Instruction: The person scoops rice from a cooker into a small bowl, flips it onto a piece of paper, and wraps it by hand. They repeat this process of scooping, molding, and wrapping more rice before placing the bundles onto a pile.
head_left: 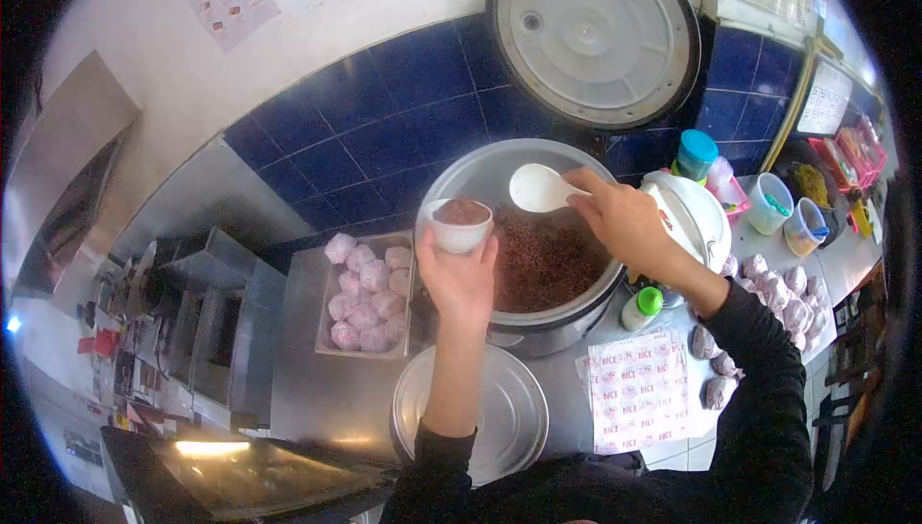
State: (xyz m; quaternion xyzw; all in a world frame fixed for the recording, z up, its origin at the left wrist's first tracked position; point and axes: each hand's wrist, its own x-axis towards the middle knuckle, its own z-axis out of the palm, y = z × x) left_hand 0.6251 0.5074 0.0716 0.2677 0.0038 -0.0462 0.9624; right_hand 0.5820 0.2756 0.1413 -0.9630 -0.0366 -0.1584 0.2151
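A small white bowl (463, 236) filled with reddish-brown rice is in my left hand (456, 279), held over the left rim of a large round cooker (567, 320). My right hand (624, 221) grips the handle of a white scoop (540, 188), whose broad face is above the pot, a little right of the bowl. Dark reddish-brown rice (543, 265) lies inside the cooker below the scoop. The cooker's hinged lid (595, 34) stands open behind it.
Wrapped bundles fill a metal tray (322, 332) at left; more wrapped bundles (792, 313) lie at right. A round metal tray (509, 409), printed papers (639, 389), a green-capped bottle (642, 308), a white lidded container (696, 221) and plastic cups (769, 205) surround the cooker.
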